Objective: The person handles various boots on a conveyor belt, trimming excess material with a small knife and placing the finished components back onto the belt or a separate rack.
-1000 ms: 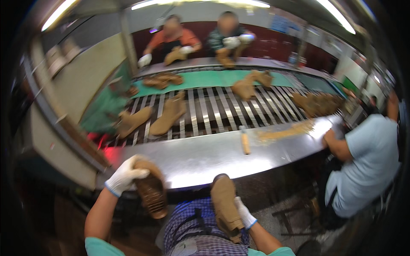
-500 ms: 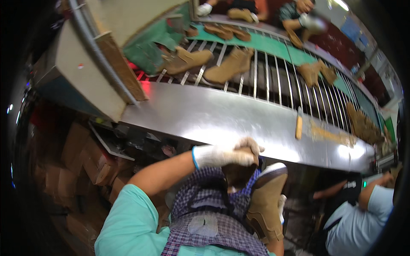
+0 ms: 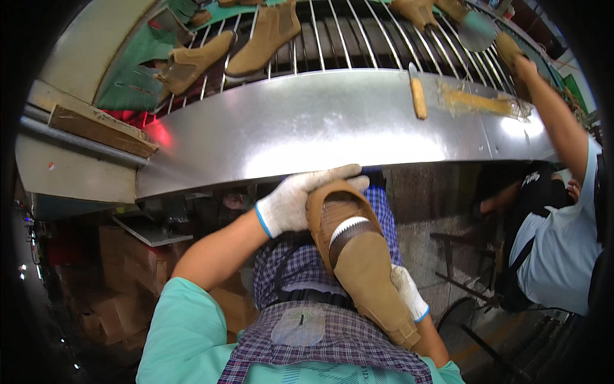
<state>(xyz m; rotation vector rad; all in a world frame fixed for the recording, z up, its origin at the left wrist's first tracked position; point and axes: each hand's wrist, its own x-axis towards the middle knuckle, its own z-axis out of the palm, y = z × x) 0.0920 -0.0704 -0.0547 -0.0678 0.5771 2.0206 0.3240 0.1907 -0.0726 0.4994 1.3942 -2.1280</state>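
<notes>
A white knitted glove with a blue cuff covers my left hand (image 3: pixel 288 201), which is closed around the side of a brown shoe sole (image 3: pixel 338 210) with a raised rim. My gloved right hand (image 3: pixel 408 294) grips the right side of a tan suede ankle boot (image 3: pixel 368 272); the boot partly hides its fingers. The boot's toe points up and away from me and overlaps the sole's hollow. A white edge and a dark brown band run around the toe. Both pieces are above my lap, against a checked apron (image 3: pixel 320 326).
Ahead runs a shiny metal ledge (image 3: pixel 256 134) bearing a wooden-handled knife (image 3: pixel 418 96). Beyond it, tan boots (image 3: pixel 268 38) stand on a rack of metal bars (image 3: pixel 345 38). A co-worker (image 3: pixel 553 237) at right reaches toward the rack. Cardboard boxes (image 3: pixel 128 301) lie at lower left.
My view has tilted downward. The boot has swung in toward the left, its toe now over the sole, whose hollow faces me. The co-worker's arm has stretched out to the rack.
</notes>
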